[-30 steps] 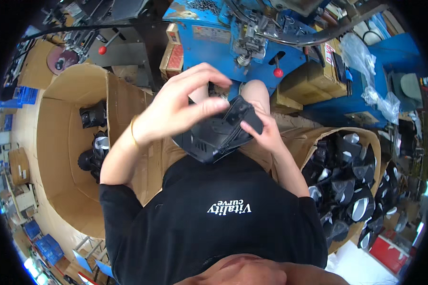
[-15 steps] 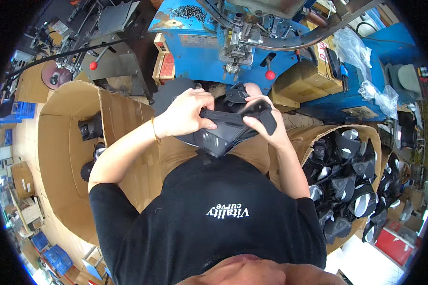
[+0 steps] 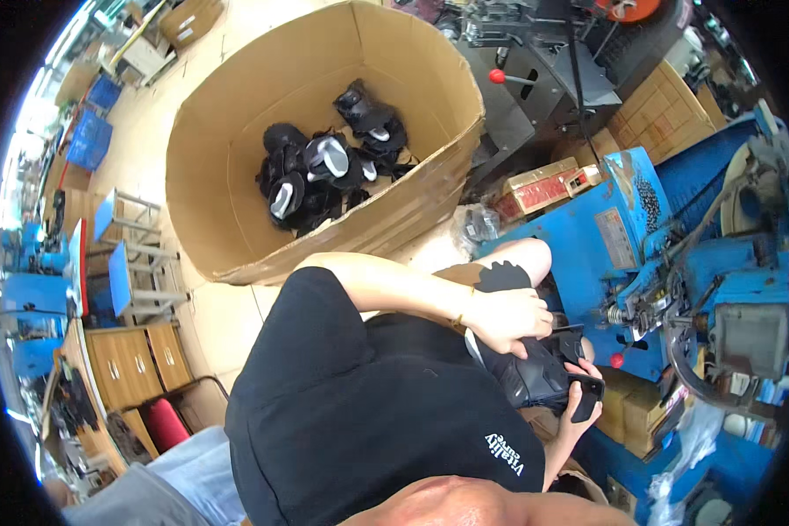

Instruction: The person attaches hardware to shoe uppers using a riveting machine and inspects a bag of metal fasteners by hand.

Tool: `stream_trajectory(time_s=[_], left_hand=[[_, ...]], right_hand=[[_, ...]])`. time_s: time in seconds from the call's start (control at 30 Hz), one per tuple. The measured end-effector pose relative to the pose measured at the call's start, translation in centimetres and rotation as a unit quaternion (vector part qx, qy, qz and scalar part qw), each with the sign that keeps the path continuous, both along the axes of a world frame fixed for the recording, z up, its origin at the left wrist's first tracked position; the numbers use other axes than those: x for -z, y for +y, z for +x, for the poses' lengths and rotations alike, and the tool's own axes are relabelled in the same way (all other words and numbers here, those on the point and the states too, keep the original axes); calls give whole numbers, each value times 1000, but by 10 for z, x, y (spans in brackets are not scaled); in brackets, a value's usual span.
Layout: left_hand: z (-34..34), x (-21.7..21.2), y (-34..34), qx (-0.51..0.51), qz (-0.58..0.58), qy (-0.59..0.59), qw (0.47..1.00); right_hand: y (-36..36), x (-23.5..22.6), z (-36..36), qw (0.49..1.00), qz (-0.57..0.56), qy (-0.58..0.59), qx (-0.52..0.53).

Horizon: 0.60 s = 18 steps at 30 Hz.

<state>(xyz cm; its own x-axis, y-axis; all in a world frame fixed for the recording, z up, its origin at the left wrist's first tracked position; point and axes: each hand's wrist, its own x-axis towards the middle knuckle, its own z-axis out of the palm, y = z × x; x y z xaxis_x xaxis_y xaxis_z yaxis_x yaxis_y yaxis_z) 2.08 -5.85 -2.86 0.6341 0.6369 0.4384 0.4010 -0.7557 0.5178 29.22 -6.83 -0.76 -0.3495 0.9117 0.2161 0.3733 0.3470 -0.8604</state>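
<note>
A black padded piece with straps lies across my lap at the right, in front of the blue machine. My left hand is closed on its upper edge, fingers curled over it. On the piece's far side, my right hand grips a smooth black strap end, partly hidden by the piece. A black flap with a scalloped edge shows on my leg beyond my left wrist.
To the left stands a large cardboard box with several black-and-white padded pieces inside. The blue riveting machine with a red-knobbed lever is at the right. Behind it sit cartons. Blue-topped stools stand at far left.
The view has swung left, bringing the large cardboard box into the upper middle and the machine to the right. Both hands still hold the black padded piece at my lap.
</note>
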Motion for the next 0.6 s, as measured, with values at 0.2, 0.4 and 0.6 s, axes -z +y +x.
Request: stream_trajectory(time_s=[0.2, 0.4, 0.6], left_hand=[[-95, -36, 10, -489, -52, 215, 844], [-208, 74, -24, -507, -116, 209, 828], [-145, 78, -34, -387, -122, 311, 859]], right_hand=[[-5, -15, -1, 999, -33, 4, -1], [-4, -12, 15, 991, -72, 87, 71], [-4, -12, 39, 980, -82, 154, 99]])
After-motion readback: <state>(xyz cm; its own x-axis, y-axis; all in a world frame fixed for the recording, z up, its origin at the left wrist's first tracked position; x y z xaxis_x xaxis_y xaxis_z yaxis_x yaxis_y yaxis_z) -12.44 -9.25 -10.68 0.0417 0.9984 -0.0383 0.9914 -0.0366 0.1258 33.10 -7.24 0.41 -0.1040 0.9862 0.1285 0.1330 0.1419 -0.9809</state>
